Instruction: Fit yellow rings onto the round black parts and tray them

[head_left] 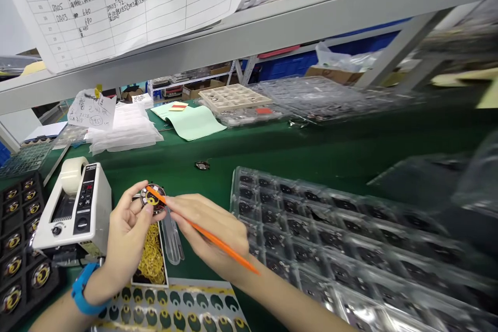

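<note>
My left hand pinches a small round black part with a silvery rim and a yellow pattern on its face; I cannot tell its exact kind. An orange pointed stick, which looks like a plastic pick or tweezers, is in my right hand. Its tip rests on or just over the face of the round part. Below the hands is a box of yellow rubber-band-like loops. A sheet of yellow ring stickers, partly peeled, lies nearest me. Clear plastic tweezers or a similar tool lie beside the box.
A white tape dispenser stands on the left, beside a black tray of round parts. Clear compartment trays cover the right side. Another round part lies on the green table. A grey shelf beam with a handwritten sheet crosses above.
</note>
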Action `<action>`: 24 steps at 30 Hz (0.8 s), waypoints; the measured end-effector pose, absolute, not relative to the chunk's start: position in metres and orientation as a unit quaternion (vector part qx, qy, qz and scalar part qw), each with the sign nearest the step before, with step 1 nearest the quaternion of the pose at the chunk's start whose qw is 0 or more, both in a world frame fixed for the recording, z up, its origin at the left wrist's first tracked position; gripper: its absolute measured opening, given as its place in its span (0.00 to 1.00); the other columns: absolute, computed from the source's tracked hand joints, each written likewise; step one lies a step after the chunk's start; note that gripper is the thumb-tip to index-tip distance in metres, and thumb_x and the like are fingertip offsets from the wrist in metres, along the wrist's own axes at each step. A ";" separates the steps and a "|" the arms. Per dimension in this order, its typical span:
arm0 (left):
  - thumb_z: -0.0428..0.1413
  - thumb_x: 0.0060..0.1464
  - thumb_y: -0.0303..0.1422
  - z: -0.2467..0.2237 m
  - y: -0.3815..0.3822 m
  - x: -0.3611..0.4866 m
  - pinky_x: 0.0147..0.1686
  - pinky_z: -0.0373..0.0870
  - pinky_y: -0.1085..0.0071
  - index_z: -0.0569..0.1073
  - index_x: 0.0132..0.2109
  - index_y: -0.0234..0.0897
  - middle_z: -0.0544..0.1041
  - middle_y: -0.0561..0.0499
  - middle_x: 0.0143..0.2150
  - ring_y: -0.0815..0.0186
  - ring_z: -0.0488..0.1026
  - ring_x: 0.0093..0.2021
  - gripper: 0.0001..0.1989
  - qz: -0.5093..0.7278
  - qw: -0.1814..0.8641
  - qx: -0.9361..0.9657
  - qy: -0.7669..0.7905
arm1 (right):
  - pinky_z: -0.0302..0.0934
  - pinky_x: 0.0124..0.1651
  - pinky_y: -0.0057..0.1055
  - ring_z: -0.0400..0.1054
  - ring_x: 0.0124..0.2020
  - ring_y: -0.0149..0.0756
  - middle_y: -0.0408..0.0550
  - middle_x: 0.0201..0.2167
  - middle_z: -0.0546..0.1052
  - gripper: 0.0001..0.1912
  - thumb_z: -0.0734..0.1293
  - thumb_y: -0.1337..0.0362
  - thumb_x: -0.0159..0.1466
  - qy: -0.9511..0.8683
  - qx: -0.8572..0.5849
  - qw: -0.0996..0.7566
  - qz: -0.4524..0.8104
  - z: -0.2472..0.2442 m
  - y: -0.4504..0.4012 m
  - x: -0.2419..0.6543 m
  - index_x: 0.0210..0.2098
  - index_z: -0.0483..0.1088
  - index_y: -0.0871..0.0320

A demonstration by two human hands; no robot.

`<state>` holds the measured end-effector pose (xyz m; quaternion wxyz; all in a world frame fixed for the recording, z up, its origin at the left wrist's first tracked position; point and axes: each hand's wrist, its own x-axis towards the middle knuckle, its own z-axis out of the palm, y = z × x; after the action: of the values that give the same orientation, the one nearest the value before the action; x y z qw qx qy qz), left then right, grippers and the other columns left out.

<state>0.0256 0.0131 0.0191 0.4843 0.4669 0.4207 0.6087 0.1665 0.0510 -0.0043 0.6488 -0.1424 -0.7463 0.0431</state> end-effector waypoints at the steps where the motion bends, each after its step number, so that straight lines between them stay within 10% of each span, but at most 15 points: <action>1: 0.63 0.53 0.39 0.019 0.013 0.025 0.44 0.80 0.63 0.68 0.53 0.34 0.82 0.43 0.44 0.55 0.78 0.48 0.23 0.608 0.484 0.468 0.422 | 0.76 0.39 0.35 0.77 0.38 0.37 0.54 0.36 0.81 0.22 0.63 0.81 0.62 -0.755 -0.131 0.643 0.026 -0.006 0.053 0.167 0.52 0.71 0.59; 10: 0.61 0.53 0.35 0.015 0.024 0.017 0.42 0.80 0.67 0.73 0.50 0.35 0.82 0.46 0.40 0.58 0.79 0.45 0.18 0.599 0.506 0.446 0.432 | 0.76 0.45 0.39 0.77 0.44 0.45 0.62 0.40 0.80 0.16 0.63 0.78 0.64 -0.819 -0.094 0.555 -0.112 -0.016 0.065 0.175 0.51 0.71 0.69; 24: 0.65 0.45 0.27 0.025 0.022 0.013 0.22 0.75 0.81 0.73 0.35 0.35 0.78 0.53 0.29 0.65 0.80 0.27 0.10 0.561 0.503 0.497 0.430 | 0.72 0.37 0.33 0.74 0.35 0.35 0.49 0.35 0.78 0.18 0.59 0.53 0.70 -0.635 -0.266 0.651 0.321 0.008 0.062 0.193 0.39 0.76 0.56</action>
<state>0.0135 0.0221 0.0247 0.5032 0.4969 0.4305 0.5609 0.1934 0.0616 0.0082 0.6508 -0.2659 -0.6348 0.3207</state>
